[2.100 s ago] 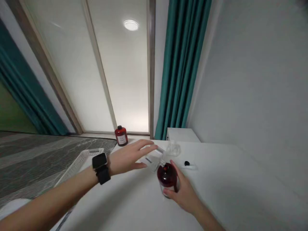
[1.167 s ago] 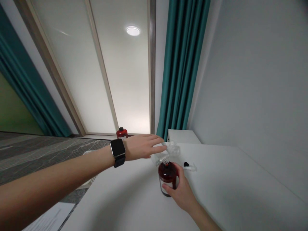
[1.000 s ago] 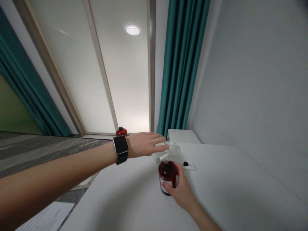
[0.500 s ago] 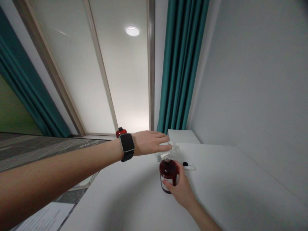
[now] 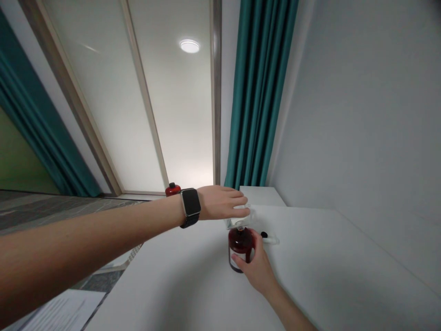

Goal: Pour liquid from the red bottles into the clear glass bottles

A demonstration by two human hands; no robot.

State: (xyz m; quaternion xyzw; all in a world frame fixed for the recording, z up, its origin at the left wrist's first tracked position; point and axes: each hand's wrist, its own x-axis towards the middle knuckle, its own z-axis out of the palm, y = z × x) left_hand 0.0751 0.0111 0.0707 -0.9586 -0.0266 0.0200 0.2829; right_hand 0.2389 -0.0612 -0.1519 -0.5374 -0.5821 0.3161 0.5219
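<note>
While a clear container [image 5: 237, 223] is being held tilted at the mouth of a dark red bottle [image 5: 237, 241], its body is being largely covered by the left hand [image 5: 223, 202]. It is being grasped from above with long, extended fingers; the thumb is being hidden. The bottle is being kept upright on the white table [image 5: 206, 299], near its middle, and is being grasped round its side by the right hand [image 5: 261, 268], with the thumb being pressed across the front.

Just beyond that hand, a small clear piece with a black tip [image 5: 264, 234] is being passed by the fingers without being touched. A second red bottle [image 5: 172, 190], black-capped, is being partly blocked from sight by the left wrist, on which a dark smartwatch [image 5: 190, 202] is being worn. Below the forearm, only a corner of a white lattice basket [image 5: 134, 253] is being shown. At the table's far edge, a white cabinet [image 5: 263, 196] is being overlapped by the left fingertips, and a green curtain [image 5: 260, 92] is being seen behind it.

On the held bottle, a pale label [image 5: 233, 260] is being partly covered by the thumb; its print is being rendered too small for reading. Lines of text are being displayed on a paper sheet [image 5: 65, 310] at lower left, likewise illegible.
</note>
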